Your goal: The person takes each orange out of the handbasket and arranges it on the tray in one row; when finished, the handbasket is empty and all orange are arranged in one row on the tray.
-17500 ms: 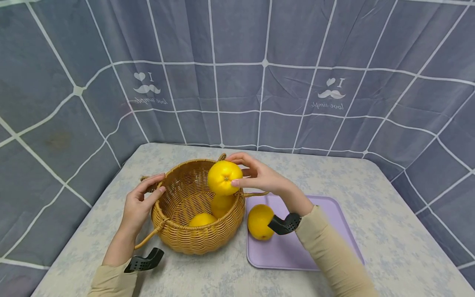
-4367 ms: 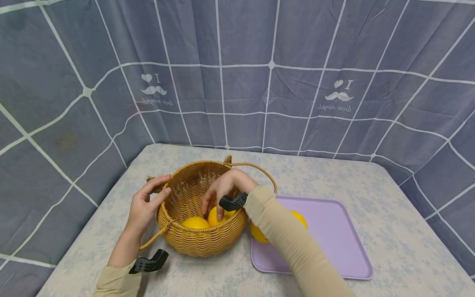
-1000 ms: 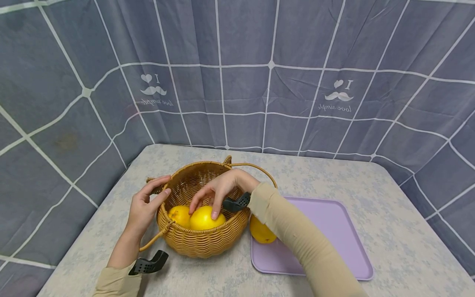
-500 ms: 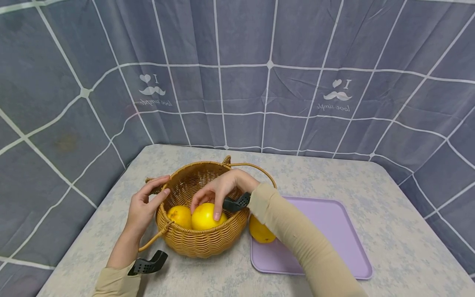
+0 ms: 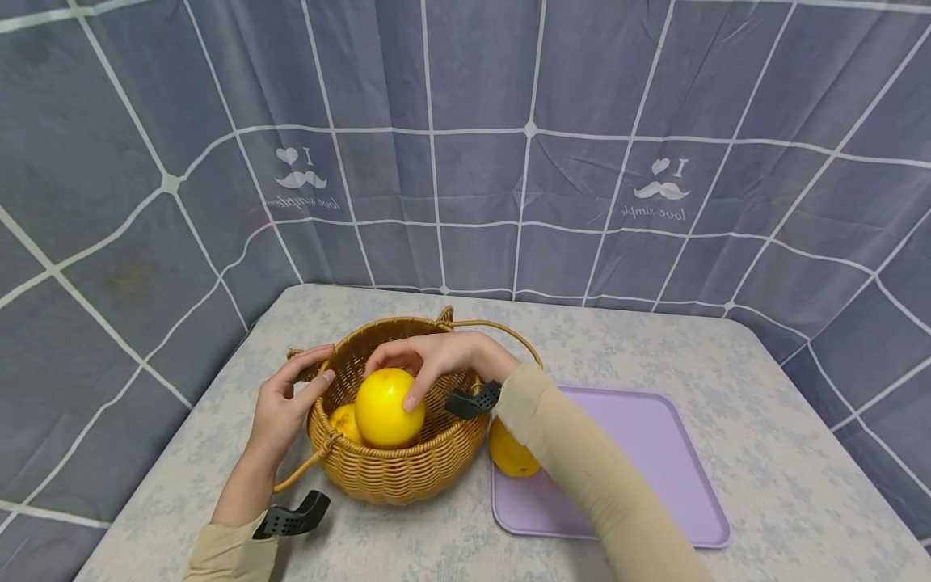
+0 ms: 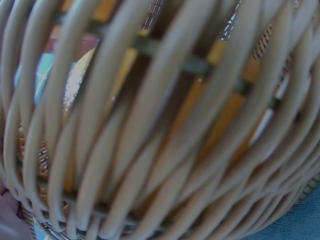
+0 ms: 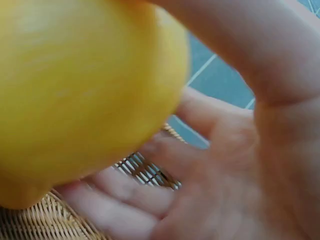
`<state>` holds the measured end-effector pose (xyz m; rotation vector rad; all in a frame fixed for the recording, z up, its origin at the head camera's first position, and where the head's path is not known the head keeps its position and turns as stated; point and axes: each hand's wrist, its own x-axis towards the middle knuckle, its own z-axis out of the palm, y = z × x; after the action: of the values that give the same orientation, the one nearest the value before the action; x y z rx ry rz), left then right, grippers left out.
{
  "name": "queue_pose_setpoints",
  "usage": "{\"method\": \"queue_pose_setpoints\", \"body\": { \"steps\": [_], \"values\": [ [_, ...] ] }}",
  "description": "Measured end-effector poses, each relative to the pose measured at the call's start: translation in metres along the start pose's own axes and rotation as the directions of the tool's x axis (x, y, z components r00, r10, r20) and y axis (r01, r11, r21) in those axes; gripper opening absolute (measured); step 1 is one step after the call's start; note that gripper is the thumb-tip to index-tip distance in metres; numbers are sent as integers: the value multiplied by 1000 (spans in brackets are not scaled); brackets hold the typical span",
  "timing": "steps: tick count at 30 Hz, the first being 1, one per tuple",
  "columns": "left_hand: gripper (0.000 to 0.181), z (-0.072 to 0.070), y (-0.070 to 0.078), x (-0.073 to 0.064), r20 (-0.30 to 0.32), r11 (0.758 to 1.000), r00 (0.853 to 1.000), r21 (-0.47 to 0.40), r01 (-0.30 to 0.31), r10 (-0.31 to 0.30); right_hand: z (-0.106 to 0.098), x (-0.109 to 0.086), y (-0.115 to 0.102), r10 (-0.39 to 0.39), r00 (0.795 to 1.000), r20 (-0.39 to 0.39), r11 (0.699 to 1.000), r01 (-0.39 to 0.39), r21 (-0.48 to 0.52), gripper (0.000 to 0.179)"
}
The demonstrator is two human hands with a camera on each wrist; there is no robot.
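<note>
My right hand (image 5: pixel 425 356) pinches a large yellow orange (image 5: pixel 389 408) between thumb and fingers, over the front inside of a round wicker basket (image 5: pixel 400 470). In the right wrist view the orange (image 7: pixel 75 90) fills the upper left, with the thumb along its top and fingers behind and below it. Another orange (image 5: pixel 345 422) lies in the basket, partly hidden behind the held one. My left hand (image 5: pixel 287 396) grips the basket's left rim, fingers over the outside and thumb at the edge. Basket weave (image 6: pixel 150 125) fills the left wrist view, with orange colour showing through the gaps.
A lilac tray (image 5: pixel 655 461) lies right of the basket. An orange (image 5: pixel 512 451) sits at its left side, partly covered by my right sleeve (image 5: pixel 582 461). One thin basket handle (image 5: pixel 509 331) sticks out to the right, another (image 5: pixel 298 469) to the front left. A curtain (image 5: pixel 473 162) hangs behind.
Over the last half second my right hand has lifted the orange from low in the basket, up and slightly left. The left hand has stayed on the rim.
</note>
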<state>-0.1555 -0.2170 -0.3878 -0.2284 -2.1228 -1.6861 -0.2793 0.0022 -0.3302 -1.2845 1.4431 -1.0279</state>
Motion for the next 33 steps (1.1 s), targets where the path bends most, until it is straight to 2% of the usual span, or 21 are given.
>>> {"method": "queue_pose_setpoints", "body": {
  "steps": [2,4,7,11,14,18,22,28,33],
  "values": [
    [33,0,0,0,2,1000,1000,1,7,-7,4,-5,-2,-28,995,-91,999,30,28,59],
    [33,0,-1,0,4,1000,1000,1,11,-11,7,-12,-4,-60,981,-186,997,67,28,58],
    [33,-1,-2,1,2,1000,1000,-4,17,-17,12,-24,-8,-92,946,-312,995,101,14,59],
    [32,-2,-3,1,-4,1000,1000,-2,18,-18,17,-44,-14,-119,895,-430,992,124,-18,60],
    [33,-3,-3,1,-5,1000,1000,6,14,-14,20,-60,-17,-139,849,-510,989,144,-30,64],
    [33,-3,-3,0,-7,1000,1000,6,10,-10,25,-80,-20,-168,776,-608,984,166,-60,75],
    [33,-3,-3,1,-11,1000,1000,-7,13,-13,33,-104,-22,-171,711,-682,983,170,-69,77],
    [32,-1,-1,0,-2,1000,1000,-16,-14,14,43,-143,-20,-142,631,-763,987,150,-59,77],
    [31,1,-1,0,-5,1000,1000,-26,-13,13,53,-173,-11,-114,550,-827,993,81,-83,71]
  ]
}}
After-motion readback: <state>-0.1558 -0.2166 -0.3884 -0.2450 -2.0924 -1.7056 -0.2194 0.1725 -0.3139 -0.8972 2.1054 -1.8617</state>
